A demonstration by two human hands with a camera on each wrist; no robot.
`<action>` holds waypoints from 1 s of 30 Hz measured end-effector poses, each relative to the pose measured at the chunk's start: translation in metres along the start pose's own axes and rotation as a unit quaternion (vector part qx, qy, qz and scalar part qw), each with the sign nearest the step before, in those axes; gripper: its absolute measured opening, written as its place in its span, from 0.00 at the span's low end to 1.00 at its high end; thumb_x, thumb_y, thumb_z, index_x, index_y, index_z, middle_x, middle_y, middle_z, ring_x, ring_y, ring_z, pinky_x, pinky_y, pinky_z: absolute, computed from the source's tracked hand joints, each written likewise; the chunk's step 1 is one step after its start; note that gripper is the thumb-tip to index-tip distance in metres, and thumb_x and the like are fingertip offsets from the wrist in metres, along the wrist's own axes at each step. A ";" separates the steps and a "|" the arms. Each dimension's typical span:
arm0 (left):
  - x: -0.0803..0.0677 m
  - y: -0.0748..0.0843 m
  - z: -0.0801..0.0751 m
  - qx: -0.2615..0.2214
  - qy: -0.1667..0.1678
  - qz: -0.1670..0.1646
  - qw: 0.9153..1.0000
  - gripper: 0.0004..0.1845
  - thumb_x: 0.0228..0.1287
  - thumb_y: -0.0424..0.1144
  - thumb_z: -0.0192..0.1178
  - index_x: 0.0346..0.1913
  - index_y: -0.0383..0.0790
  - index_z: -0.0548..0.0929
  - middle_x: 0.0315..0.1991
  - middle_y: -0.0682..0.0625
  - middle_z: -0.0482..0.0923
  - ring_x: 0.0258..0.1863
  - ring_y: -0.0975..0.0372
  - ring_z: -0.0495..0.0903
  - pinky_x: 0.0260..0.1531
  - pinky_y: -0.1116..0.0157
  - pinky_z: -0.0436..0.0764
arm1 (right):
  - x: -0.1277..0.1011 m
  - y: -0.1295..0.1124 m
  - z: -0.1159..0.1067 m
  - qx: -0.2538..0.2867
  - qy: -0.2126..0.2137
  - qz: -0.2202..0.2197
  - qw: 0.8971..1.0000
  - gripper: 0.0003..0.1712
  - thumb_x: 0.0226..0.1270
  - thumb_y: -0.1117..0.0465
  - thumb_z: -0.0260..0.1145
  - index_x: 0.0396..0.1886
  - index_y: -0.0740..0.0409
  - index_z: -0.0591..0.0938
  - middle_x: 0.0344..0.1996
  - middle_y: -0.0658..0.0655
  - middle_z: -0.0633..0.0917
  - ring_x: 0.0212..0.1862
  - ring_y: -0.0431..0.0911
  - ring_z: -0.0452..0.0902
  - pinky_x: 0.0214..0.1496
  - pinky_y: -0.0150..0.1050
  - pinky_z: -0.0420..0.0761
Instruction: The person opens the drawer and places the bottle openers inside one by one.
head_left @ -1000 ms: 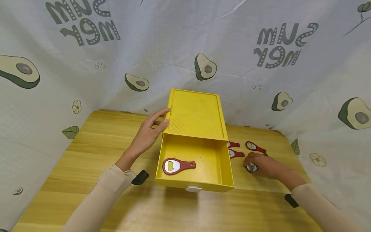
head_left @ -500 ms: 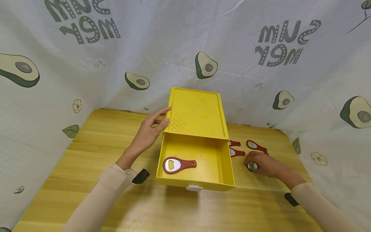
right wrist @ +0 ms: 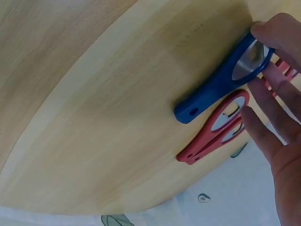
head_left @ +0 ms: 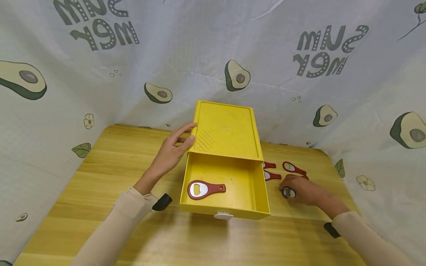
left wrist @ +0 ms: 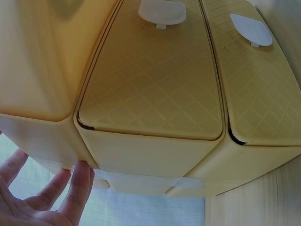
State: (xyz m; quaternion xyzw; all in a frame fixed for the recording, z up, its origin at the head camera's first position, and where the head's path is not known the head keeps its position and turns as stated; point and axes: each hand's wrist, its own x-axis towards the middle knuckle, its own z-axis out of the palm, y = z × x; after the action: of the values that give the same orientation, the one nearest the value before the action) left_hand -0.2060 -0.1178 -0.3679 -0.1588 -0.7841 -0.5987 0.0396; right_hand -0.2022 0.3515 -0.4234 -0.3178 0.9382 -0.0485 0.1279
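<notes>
My right hand (head_left: 304,190) pinches a blue bottle opener (right wrist: 207,96) by its rounded head, low over the table right of the yellow drawer cabinet (head_left: 229,129); its handle points away from the fingers in the right wrist view. The cabinet's top drawer (head_left: 239,195) is pulled out, and a red bottle opener (head_left: 213,188) lies inside at the left. Against the cabinet's left side rest the fairly straight fingers of my left hand (head_left: 166,157). In the left wrist view, fingertips touch the yellow casing (left wrist: 155,153) near its edge.
Several red bottle openers (head_left: 294,168) lie on the wooden table (head_left: 100,177) right of the cabinet, some partly hidden by it or by my right hand. Closed drawer fronts (left wrist: 150,89) with white handles (left wrist: 162,12) show in the left wrist view. A printed curtain (head_left: 186,55) hangs behind.
My right hand has shifted very slightly left with the blue bottle opener. The left hand stays at the cabinet, and the drawer keeps its position.
</notes>
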 end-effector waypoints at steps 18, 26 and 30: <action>0.000 0.000 0.000 0.002 0.001 0.002 1.000 0.24 0.76 0.50 0.54 0.71 0.61 0.71 0.67 0.47 0.70 0.54 0.51 0.78 0.49 0.53 0.80 | 0.001 -0.011 -0.019 -0.036 0.058 -0.018 0.998 0.17 0.51 0.63 0.78 0.42 0.57 0.85 0.42 0.52 0.82 0.42 0.47 0.79 0.47 0.48 0.83; -0.001 0.002 0.001 0.002 -0.002 0.000 1.000 0.24 0.76 0.50 0.53 0.72 0.61 0.71 0.68 0.47 0.70 0.55 0.51 0.78 0.49 0.53 0.79 | -0.001 -0.018 -0.030 -0.048 0.101 -0.021 0.994 0.17 0.50 0.63 0.75 0.42 0.56 0.85 0.41 0.51 0.82 0.38 0.46 0.78 0.41 0.44 0.83; -0.001 0.001 0.000 0.003 -0.001 0.000 1.000 0.24 0.76 0.51 0.53 0.72 0.61 0.71 0.68 0.47 0.70 0.55 0.51 0.78 0.49 0.53 0.79 | 0.000 -0.021 -0.035 -0.055 0.128 -0.040 0.989 0.16 0.50 0.63 0.74 0.41 0.54 0.85 0.41 0.51 0.82 0.38 0.46 0.79 0.41 0.44 0.83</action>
State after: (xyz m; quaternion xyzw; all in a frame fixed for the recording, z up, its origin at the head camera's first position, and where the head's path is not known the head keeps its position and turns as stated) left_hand -0.2051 -0.1179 -0.3672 -0.1590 -0.7860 -0.5961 0.0395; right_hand -0.1994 0.3351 -0.3860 -0.3526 0.9348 -0.0419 -0.0129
